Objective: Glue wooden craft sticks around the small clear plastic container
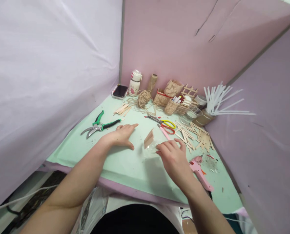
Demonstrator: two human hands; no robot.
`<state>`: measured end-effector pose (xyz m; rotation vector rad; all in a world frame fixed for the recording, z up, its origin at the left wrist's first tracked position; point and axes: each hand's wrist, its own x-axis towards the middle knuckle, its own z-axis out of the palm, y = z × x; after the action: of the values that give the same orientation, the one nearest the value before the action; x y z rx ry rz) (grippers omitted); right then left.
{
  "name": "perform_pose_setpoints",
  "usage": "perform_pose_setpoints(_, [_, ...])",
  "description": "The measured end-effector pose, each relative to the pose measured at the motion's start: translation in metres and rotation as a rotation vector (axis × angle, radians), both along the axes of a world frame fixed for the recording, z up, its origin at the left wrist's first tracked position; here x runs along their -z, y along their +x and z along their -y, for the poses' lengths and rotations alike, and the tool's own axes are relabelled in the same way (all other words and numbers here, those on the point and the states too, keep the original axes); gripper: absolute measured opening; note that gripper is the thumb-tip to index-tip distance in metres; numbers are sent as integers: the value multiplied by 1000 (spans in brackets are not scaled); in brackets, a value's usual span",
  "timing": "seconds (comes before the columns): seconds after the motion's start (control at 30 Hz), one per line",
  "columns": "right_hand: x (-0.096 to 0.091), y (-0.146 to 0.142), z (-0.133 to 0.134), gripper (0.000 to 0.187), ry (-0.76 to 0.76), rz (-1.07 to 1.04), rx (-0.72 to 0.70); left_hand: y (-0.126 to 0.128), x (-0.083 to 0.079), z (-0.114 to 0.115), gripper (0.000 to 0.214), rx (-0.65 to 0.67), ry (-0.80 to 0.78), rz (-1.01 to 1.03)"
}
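My left hand [122, 136] lies flat and open on the green table [125, 165], palm down, holding nothing. My right hand [172, 156] curls its fingers round a small clear plastic cup [151, 149] lying near the table's middle. A row of wooden sticks [149, 138] stands up from the cup, just left of my fingertips. The pliers with green handles [99, 125] lie left of my left hand.
Scissors [164, 123], a pink knife and loose wooden sticks [195, 135] lie behind my right hand. A pink glue gun [200, 172] sits at the right edge. Twine [144, 97], a phone [120, 91], a bottle, stick baskets and a jar of white sticks [214, 104] line the back.
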<state>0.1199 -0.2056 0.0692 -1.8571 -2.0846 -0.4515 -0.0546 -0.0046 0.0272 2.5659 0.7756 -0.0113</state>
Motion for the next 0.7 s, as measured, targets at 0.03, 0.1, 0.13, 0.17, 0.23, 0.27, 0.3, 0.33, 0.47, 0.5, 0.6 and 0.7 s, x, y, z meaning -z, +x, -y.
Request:
perform_pose_setpoints(0.03, [9, -1, -5, 12, -38, 7, 9, 0, 1, -1, 112, 8, 6, 0])
perform_pose_setpoints(0.1, [22, -3, -13, 10, -69, 1, 32, -1, 3, -2, 111, 20, 12, -2])
perform_pose_setpoints(0.13, [26, -4, -15, 10, -70, -10, 45, -1, 4, -2, 111, 20, 14, -3])
perform_pose_setpoints(0.17, [28, -4, -16, 12, -64, -26, 53, -1, 4, -2, 110, 17, 16, -6])
perform_pose_setpoints(0.23, [27, -6, -15, 23, -45, -65, 57, -1, 3, -2, 109, 8, 19, -12])
perform_pose_setpoints(0.27, [25, -6, -12, 29, -35, -88, 55, 0, 2, -1, 109, 5, 21, -15])
perform_pose_setpoints(0.3, [22, -6, -10, 36, -22, -111, 52, 0, 1, -1, 109, 3, 23, -19])
perform_pose_setpoints(0.33, [19, -5, -6, 39, 0, -134, 51, 0, 0, 0, 109, 0, 24, -24])
perform_pose_setpoints(0.47, [5, 14, 11, 20, 200, -232, 136, 1, -3, 1, 108, -7, 29, -42])
perform_pose_setpoints(0.5, [2, 22, 15, 11, 247, -264, 172, 1, -4, 1, 107, -5, 32, -44])
perform_pose_setpoints(0.6, [-6, 58, 25, 3, 303, -376, 291, 2, -4, 1, 106, -4, 40, -55])
perform_pose_setpoints(0.7, [-12, 102, 29, 7, 315, -415, 410, 3, -3, -1, 104, -8, 49, -74])
